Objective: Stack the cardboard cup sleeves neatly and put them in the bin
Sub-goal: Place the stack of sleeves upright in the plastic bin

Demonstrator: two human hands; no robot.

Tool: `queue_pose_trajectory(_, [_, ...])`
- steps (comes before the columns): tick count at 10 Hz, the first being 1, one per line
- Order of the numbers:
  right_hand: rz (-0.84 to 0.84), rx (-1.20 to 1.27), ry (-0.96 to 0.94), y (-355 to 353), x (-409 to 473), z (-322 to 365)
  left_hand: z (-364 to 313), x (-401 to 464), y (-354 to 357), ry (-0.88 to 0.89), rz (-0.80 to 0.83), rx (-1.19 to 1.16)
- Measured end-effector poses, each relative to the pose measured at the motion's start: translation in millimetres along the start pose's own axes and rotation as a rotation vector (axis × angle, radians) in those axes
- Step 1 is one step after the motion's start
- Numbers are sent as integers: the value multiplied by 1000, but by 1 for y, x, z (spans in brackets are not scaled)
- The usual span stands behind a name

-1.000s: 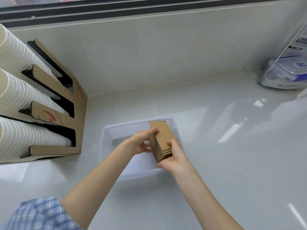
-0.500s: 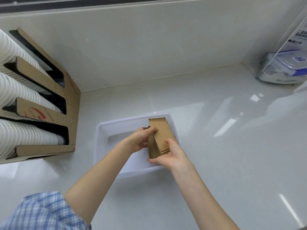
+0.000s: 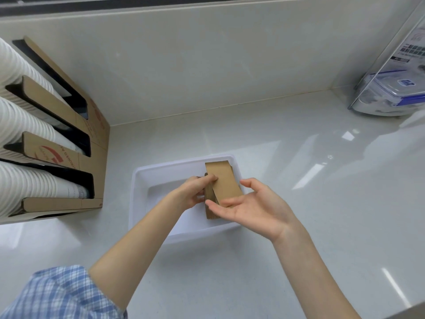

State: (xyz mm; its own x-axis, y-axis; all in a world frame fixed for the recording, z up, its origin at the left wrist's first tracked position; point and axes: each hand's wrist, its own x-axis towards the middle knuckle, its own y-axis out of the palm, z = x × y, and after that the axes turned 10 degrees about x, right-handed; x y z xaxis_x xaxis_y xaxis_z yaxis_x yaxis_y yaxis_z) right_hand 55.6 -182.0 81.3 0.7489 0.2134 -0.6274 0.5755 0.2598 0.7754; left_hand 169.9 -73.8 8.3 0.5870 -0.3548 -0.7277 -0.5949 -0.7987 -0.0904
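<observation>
Brown corrugated card presses against my left hand (image 3: 195, 192), whose fingers pinch the left face of the stack of cup sleeves (image 3: 222, 185) so the pack stays squared and does not fan out. My right hand (image 3: 250, 206) is slack and spread, palm up, just beside the stack's near right corner; its fingertips look to brush the lower edge, though I cannot tell whether they truly touch. I judge it sits there as a guard, ready to catch any sleeve that slips while the left hand does the steadying.

The stack stands on edge inside the white plastic bin (image 3: 158, 169), tucked against the right wall, leaning a little. The top sleeve sits slightly skewed over those behind it, so the pile seems not quite neat yet. Placing it against the wall makes sense to me: the wall props one side, my fingers the other. The left part of the bin floor is bare.

Outward, the bin rests on a pale glossy counter (image 3: 322, 226). To the far left a cardboard rack (image 3: 92, 143) holds rows of white paper cups (image 3: 20, 125) lying sideways. At the far right sits a clear container with blue trim (image 3: 391, 95), well apart from my work.
</observation>
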Motion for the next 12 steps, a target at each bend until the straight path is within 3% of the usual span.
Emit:
queue_pose_trajectory(1, [-87, -297, -270, 0, -4, 8, 1, -2, 2, -10, -20, -17])
queue_pose_trajectory(2, [-292, -722, -533, -8, 0, 13, 1, -6, 4, -38, -27, -15])
queue_pose_trajectory(3, [-439, -1112, -623, -27, 15, 15, 3, -11, 6, -36, -33, -64])
queue_pose_trajectory(9, [-399, -1264, -634, -50, 43, 18, 8, -7, 14, 41, 4, 39])
queue_pose_trajectory(12, [-456, -1561, -630, -36, 41, 15, 1, -27, -8, 183, -155, 331])
